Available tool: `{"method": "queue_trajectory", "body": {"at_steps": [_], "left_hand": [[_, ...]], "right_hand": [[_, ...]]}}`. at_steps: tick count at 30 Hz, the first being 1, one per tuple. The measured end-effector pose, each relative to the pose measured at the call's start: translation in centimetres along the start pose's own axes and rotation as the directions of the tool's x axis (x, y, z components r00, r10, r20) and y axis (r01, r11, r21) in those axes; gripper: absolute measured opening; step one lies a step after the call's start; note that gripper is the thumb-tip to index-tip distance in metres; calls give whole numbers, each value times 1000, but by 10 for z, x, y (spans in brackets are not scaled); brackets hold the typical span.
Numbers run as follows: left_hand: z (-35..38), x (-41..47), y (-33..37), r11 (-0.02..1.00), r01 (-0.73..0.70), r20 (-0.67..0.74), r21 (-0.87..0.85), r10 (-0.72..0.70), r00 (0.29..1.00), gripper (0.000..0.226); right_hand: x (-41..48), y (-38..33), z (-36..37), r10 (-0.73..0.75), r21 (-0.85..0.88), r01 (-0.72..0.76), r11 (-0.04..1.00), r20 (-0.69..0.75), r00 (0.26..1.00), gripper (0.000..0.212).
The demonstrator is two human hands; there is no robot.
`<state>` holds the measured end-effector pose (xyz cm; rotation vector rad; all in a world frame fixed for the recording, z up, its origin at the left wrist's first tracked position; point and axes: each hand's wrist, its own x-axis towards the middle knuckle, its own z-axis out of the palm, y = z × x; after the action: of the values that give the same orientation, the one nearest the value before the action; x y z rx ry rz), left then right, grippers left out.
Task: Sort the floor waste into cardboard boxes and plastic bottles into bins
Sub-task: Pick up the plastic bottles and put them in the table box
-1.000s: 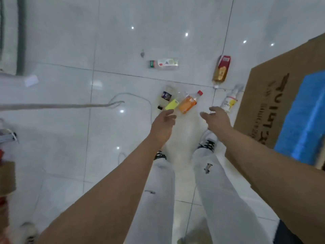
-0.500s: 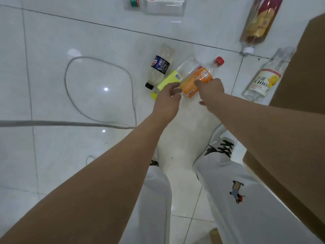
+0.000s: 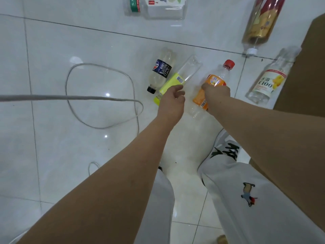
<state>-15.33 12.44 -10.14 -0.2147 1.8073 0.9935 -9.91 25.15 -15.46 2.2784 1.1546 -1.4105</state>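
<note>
Several empty plastic bottles lie on the white tiled floor. My right hand [image 3: 217,93] grips the orange-label bottle [image 3: 215,79] with a red cap around its middle. My left hand [image 3: 173,101] hovers with loosely curled fingers over the neck end of the yellow-green-label bottle [image 3: 173,81] and holds nothing. A dark-label cola bottle [image 3: 161,68] lies just left of that one. To the right lies a white-label C100 bottle [image 3: 268,81]. Farther off lie a red-and-gold-label bottle [image 3: 262,23] and a clear bottle with a green band [image 3: 158,7].
A brown cardboard box [image 3: 309,67] stands at the right edge, close to the C100 bottle. A grey cable [image 3: 98,98] loops across the floor on the left. My legs in light trousers and a shoe [image 3: 226,150] are below the hands.
I have bent down closer to the bottles. My right hand has come down onto the orange-label bottle and closed around it. My left hand has moved up beside the yellow-green bottle.
</note>
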Motion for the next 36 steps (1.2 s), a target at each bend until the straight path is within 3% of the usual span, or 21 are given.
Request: {"method": "queue_trajectory", "body": {"at_steps": [6,9,14,17,21,25,28,30,36], "left_hand": [[14,-97,73,1000,0,5,19,0,1000,42],[3,-169,141,998,2,-68,58,2,998,43],[-38,-335,306,982,-162,-59,94,168,984,42],[-55,-448,404,951,-291,-3,99,293,956,42],[-57,-578,520,839,-537,97,88,529,843,42],[-38,-673,621,699,-713,156,59,699,698,44],[-15,-731,663,579,-815,206,18,796,570,42],[3,-759,672,532,-847,262,0,817,513,40],[57,-805,655,495,-869,443,-9,781,441,41]], "right_hand": [[-105,-23,-85,-273,-141,261,955,-75,959,63],[-197,-55,-142,-399,-82,393,916,-71,914,55],[-400,-129,-274,-637,58,637,769,-21,770,50],[-519,-168,-362,-732,115,737,666,-84,676,38],[-646,-214,-468,-833,119,860,496,-214,510,33],[-733,-247,-558,-873,36,938,345,-354,335,57],[-775,-248,-615,-851,1,959,283,-461,251,55],[-788,-235,-644,-821,-12,960,281,-520,234,57],[-792,-183,-701,-713,12,947,321,-656,250,64]]}}
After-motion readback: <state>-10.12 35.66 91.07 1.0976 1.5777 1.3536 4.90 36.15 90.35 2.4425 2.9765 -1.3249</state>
